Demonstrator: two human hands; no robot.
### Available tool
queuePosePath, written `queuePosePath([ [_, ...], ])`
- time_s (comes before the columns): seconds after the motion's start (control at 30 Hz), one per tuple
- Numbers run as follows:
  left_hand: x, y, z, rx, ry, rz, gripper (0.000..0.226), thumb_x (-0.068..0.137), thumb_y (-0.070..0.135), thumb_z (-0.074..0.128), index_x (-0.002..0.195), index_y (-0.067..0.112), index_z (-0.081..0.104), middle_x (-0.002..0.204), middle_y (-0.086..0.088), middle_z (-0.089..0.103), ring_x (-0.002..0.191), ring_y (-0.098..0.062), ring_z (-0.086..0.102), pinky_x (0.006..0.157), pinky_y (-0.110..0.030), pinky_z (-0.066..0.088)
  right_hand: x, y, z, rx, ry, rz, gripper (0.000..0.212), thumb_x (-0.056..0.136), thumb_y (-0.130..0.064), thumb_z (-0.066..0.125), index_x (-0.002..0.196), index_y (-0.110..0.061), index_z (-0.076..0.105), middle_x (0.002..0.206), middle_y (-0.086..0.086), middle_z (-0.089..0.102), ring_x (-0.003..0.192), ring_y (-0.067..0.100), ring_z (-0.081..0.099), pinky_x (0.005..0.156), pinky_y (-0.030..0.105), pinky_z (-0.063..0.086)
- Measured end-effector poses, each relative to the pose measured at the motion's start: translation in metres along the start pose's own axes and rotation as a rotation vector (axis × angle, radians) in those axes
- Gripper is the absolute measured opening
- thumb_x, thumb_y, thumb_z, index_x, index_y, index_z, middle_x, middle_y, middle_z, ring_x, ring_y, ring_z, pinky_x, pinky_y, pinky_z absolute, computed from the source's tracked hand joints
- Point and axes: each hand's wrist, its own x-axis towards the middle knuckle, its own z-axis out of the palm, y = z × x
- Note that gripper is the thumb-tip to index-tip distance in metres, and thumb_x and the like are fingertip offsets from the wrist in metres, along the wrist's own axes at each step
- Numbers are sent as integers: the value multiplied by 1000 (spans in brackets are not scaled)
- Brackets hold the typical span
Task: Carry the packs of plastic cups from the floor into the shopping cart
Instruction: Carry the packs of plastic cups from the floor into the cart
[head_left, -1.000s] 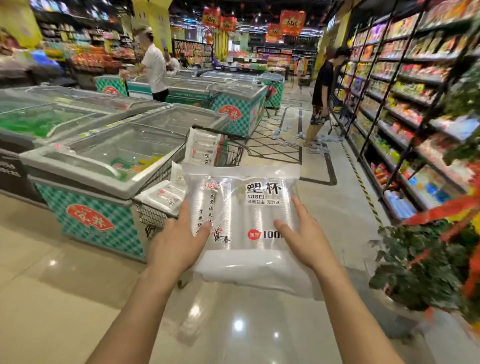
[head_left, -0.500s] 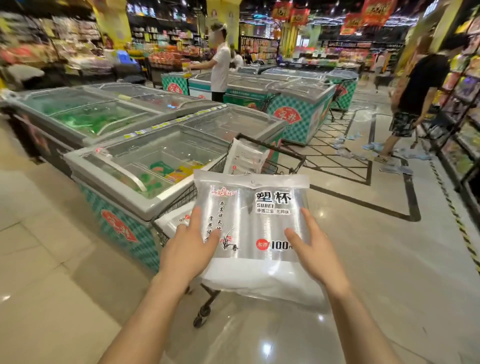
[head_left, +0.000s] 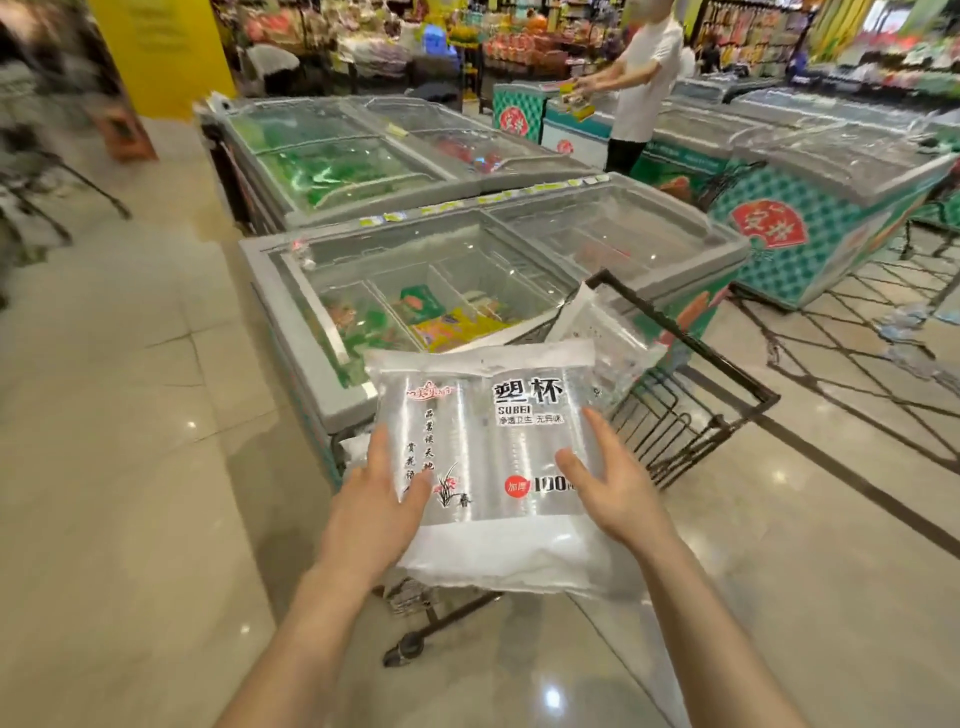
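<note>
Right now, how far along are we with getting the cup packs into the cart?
At least one pack already stands in the shopping cart. The left hand and right hand hold another pack of plastic cups over the cart, not yet dropped. The floor stock is out of view.

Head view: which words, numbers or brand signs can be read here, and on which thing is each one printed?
"塑杯": pack of plastic cups, held by left hand and right hand.
"SUBEI": same pack, below.
"加厚": its red dot.
"100": beside the dot; the rest is hidden by the thumb.
"安井": red badge on the teal freezer.
Vertical script and red logo on the pack, price tags on the grey freezer: too blurred.
</note>
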Motion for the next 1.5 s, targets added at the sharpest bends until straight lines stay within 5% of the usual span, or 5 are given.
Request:
queuePosePath([
  [0.57,156,-89,111,116,40,-463,82,94,57,44,152,39,-10,127,-23,51,108,-41,58,86,-45,48,234,84,166,37,-474,76,80,96,-38,55,155,-32,1,160,0,21,144,25,27,112,38,25],
  [0.8,189,-152,189,121,20,-585,80,92,61,41,151,42,-10,128,-21,52,106,-38,59,87,-50,51,278,147,256,48,-594,96,78,98,-37,52,155,-35,-2,163,-8,3,149,19,7,119,45,11],
  [1.07,197,-181,228,70,-35,-669,80,93,63,37,151,39,-12,148,-16,37,122,-33,52,89,-42,46,288,179,301,-138,-666,11,73,101,-40,42,154,-34,-9,162,-3,-17,148,16,-8,112,34,-2],
  [1.33,219,-153,192,210,-63,-699,78,93,49,49,153,33,2,148,-16,35,123,-36,49,91,-46,48,313,140,265,-124,-724,-2,73,96,-40,52,155,-30,9,163,9,4,149,26,8,118,42,15],
  [1.5,259,-100,129,264,9,-575,73,93,49,49,154,25,16,155,-14,29,135,-35,38,104,-46,40,350,68,206,-224,-677,-267,69,93,-46,55,152,-21,29,154,7,34,141,24,30,111,37,31],
])
